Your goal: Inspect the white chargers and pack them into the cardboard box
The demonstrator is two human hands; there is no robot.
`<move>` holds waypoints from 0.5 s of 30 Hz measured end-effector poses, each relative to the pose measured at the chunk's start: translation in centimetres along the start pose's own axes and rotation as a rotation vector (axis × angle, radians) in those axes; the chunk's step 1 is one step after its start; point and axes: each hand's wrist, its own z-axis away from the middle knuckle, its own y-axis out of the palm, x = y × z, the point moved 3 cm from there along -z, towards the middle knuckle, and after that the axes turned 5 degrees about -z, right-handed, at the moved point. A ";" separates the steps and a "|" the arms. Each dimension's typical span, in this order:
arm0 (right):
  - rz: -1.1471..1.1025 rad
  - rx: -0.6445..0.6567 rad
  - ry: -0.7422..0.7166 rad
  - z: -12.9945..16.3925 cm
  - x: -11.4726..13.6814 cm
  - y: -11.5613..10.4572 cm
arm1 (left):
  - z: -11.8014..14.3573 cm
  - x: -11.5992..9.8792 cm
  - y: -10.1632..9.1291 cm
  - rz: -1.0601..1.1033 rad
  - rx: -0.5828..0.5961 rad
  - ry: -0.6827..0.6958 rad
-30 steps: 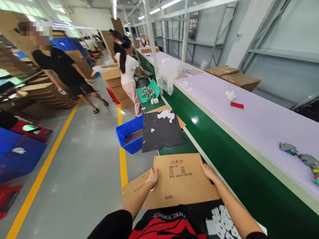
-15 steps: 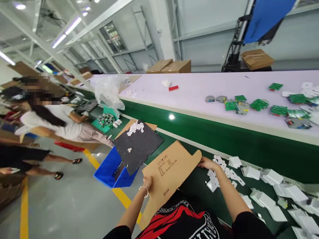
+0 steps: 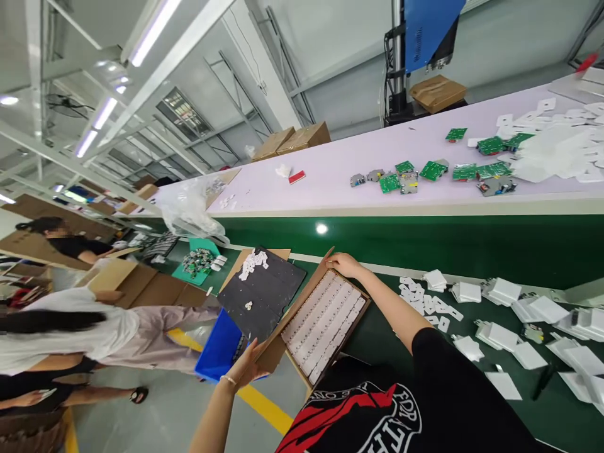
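Head view: both hands are on a shallow cardboard box (image 3: 316, 330) that sits at the near edge of the green worktop (image 3: 377, 340), one end sticking out past the edge over the floor. Left hand (image 3: 248, 368) has its palm open under/against that overhanging end, fingers spread, likely taking the weight there. Right hand (image 3: 344, 264) is curled over the far corner flap, a light pinch that reads as steadying or squaring the box, not lifting it. Box is open on top, plain brown board with low walls, tilted diagonally to the worktop edge. Inside are neat parallel rows of small white parts (image 3: 325, 321), packed tight, nearly filling it; can't tell what they are exactly. Just beside it to the left lies a black sheet (image 3: 262, 296) with a few white pieces on it, and below that a blue bin (image 3: 217, 352). Loose white housings (image 3: 500, 296) are scattered on the worktop to the right, well apart from the box.
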 end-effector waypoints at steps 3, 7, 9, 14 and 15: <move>0.075 0.053 -0.005 -0.6 0.3 -0.6 | 0.4 2.1 0.8 0.288 -0.028 0.054; 0.168 0.131 0.025 -0.8 -0.2 -1.0 | 0.5 5.0 3.6 0.532 -0.153 0.098; 0.205 0.179 0.048 -1.2 -0.3 -0.9 | 0.5 6.0 5.1 0.585 -0.230 0.104; 0.275 0.277 0.116 -3.1 0.3 0.0 | -0.2 5.7 8.2 0.553 -0.380 0.102; 0.287 0.290 0.126 -3.7 0.5 0.1 | -0.3 5.3 8.6 0.529 -0.405 0.100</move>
